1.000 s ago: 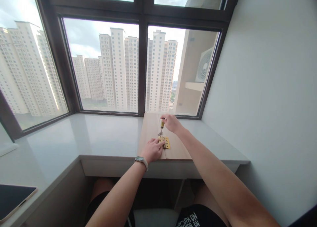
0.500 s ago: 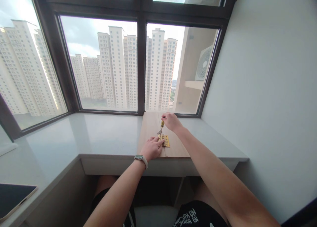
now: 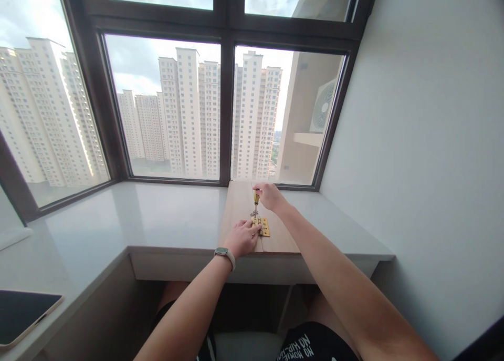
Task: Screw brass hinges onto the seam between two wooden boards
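A screwdriver [image 3: 256,198] with a yellow handle stands nearly upright in my right hand [image 3: 270,197], its fingers closed round the handle's top. The tip points down at the left leaf of a brass-coloured butt hinge [image 3: 266,227], though the exact contact is too small to see. My left hand [image 3: 241,238] lies with fingers stretched over that left leaf and hides part of it. The hinge lies flat across the seam between two pale wooden boards [image 3: 235,209]. Just beyond it is a small heap of metal pieces that look like screws [image 3: 254,213].
The boards rest on a white counter [image 3: 177,214] below a dark-framed window [image 3: 227,109]. A tablet-like device [image 3: 25,316] lies on the counter at the lower left. A white wall [image 3: 425,140] rises on the right.
The right hand has shifted slightly left, and the screwdriver is more upright. My left hand keeps its place on the hinge. The whole view has tilted up a little.
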The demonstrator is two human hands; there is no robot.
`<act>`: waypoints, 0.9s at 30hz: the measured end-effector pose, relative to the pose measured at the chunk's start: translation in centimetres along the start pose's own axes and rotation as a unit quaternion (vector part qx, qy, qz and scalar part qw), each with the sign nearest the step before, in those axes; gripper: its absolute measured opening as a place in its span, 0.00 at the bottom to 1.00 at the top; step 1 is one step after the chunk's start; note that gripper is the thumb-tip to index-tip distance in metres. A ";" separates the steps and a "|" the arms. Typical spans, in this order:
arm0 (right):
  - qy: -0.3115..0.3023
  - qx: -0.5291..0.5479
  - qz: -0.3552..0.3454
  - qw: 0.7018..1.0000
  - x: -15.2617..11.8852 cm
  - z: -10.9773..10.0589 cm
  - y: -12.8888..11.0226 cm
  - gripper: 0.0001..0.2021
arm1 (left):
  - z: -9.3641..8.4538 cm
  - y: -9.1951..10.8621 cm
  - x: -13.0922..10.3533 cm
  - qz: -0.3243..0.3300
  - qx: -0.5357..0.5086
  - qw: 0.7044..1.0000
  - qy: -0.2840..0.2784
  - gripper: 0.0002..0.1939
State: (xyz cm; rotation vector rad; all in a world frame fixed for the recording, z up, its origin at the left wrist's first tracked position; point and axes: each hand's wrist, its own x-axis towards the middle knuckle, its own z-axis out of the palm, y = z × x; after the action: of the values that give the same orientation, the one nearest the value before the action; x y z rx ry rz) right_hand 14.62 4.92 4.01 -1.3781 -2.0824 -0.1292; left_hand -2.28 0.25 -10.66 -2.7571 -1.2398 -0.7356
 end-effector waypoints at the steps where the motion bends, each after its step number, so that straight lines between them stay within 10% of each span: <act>1: -0.003 -0.003 0.004 1.000 0.0 0.0 -0.1 0.12 | -0.1 0.0 0.0 -0.002 0.000 1.000 -0.002 0.23; 27: 0.004 -0.018 -0.002 1.000 -0.3 -0.7 -0.6 0.12 | 0.0 -0.2 0.1 -0.002 -0.011 1.000 -0.009 0.23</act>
State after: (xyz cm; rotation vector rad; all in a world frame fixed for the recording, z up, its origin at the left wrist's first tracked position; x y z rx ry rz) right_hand 14.49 4.15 4.53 -1.3927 -2.0842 -0.1740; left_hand -2.32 0.43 -10.66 -2.7854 -1.2491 -0.7299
